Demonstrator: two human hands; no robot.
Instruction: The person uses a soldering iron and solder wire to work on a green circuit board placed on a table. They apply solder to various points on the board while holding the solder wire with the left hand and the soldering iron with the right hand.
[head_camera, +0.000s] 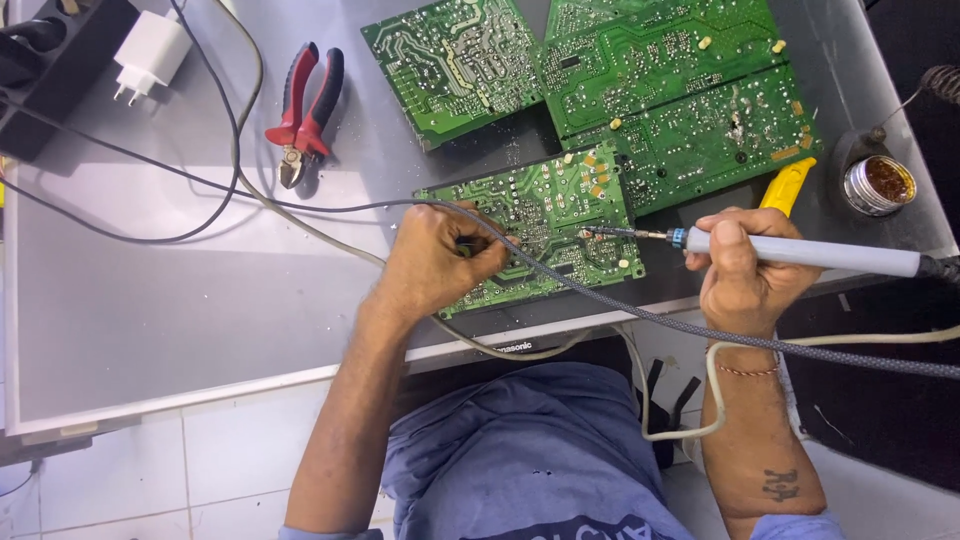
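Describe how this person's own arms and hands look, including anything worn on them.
Both forearms are bare. The left hand wears nothing visible. The right hand has a thin reddish thread bracelet at the wrist and a small dark tattoo on the forearm. Blue short sleeves show near the elbows.

Right hand (745, 268) grips soldering iron (800, 250), tip on green circuit board (545, 225); left hand (435, 262) steadies board

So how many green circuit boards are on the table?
3, as far as I can tell. One lies at the top middle, a larger one at the top right, though it may be two boards abutting, and one under the left hand.
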